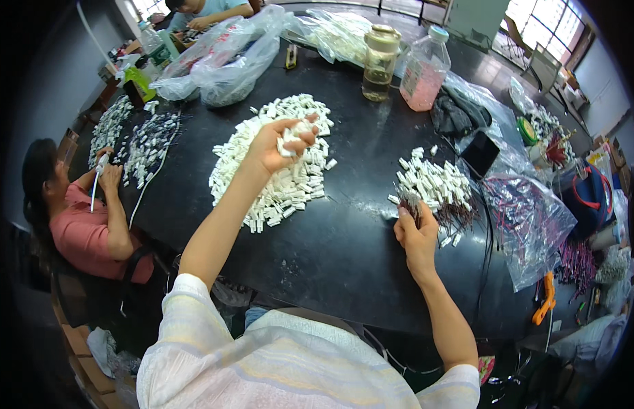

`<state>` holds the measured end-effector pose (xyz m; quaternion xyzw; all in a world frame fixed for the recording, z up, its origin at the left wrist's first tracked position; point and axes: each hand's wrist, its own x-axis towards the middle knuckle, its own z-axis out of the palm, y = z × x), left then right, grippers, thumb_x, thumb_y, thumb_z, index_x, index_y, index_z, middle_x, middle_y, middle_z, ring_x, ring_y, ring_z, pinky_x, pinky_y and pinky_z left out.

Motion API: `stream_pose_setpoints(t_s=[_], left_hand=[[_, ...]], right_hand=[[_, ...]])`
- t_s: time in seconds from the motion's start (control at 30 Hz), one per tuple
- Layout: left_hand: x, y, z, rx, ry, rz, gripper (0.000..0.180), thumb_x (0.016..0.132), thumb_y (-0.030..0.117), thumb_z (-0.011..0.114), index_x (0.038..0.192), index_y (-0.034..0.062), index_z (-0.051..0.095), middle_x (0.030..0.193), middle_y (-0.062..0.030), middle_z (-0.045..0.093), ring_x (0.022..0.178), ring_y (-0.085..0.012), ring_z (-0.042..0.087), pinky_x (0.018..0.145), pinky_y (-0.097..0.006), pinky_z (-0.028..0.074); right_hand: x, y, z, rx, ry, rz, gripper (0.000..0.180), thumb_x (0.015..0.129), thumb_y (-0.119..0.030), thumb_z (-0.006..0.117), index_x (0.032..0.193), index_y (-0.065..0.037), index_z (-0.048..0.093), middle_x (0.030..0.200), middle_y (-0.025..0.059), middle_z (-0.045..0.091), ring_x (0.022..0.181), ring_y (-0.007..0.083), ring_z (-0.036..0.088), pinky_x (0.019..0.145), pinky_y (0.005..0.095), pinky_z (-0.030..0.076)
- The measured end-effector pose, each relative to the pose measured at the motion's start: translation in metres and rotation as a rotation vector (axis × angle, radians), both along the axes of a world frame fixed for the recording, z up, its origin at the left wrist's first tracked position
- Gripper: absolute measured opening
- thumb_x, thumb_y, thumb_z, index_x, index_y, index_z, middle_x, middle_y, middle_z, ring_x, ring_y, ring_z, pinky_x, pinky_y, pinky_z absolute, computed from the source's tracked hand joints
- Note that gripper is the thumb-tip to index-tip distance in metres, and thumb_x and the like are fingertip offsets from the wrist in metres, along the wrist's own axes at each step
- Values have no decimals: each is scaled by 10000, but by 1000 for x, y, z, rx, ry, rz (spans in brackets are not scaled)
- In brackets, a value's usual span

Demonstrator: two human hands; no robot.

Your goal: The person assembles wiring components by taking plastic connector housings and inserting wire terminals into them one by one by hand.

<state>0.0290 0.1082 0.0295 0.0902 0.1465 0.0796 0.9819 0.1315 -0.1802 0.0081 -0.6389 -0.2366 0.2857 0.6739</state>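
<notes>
A wide heap of small white plastic pieces (238, 160) covers the middle of the black table (358, 266). Over that heap, my left hand (273, 151) is palm up, its fingers curled around several loose white pieces (290, 142). My right hand (419, 244) pinches a bunch of thin dark reddish wires (414, 210) with greyish tips. It sits at the near edge of a smaller pile of white pieces (433, 180), where more dark wires (460, 213) stick out. How many wires are in the pinch is too fine to tell.
Behind stand a lidded jar (381, 65) and a bottle of pink contents (425, 75). Plastic bags (235, 61) lie at the back left. A phone (480, 155), a clear bag of wires (525, 218) and an orange-handled tool (545, 300) are rightward. A co-worker (85, 218) sits left.
</notes>
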Motion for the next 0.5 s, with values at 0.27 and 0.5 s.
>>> stream_pose_setpoints(t_s=[0.27, 0.5], left_hand=[[10, -89, -29, -70, 21, -329, 342, 856, 81, 413, 1165, -61, 378, 928, -184, 436, 629, -123, 398, 335, -163, 290], [1, -99, -37, 227, 108, -373, 207, 820, 58, 498, 991, -57, 505, 860, -149, 527, 524, -55, 395, 328, -130, 285]], right_hand=[[3, 6, -6, -8, 152, -12, 65, 798, -74, 569, 766, -24, 540, 576, -20, 490, 474, 33, 391, 434, 187, 275], [-3, 8, -8, -80, 130, 6, 77, 775, -57, 596, 821, -7, 558, 637, -27, 504, 540, 27, 422, 479, 180, 314]])
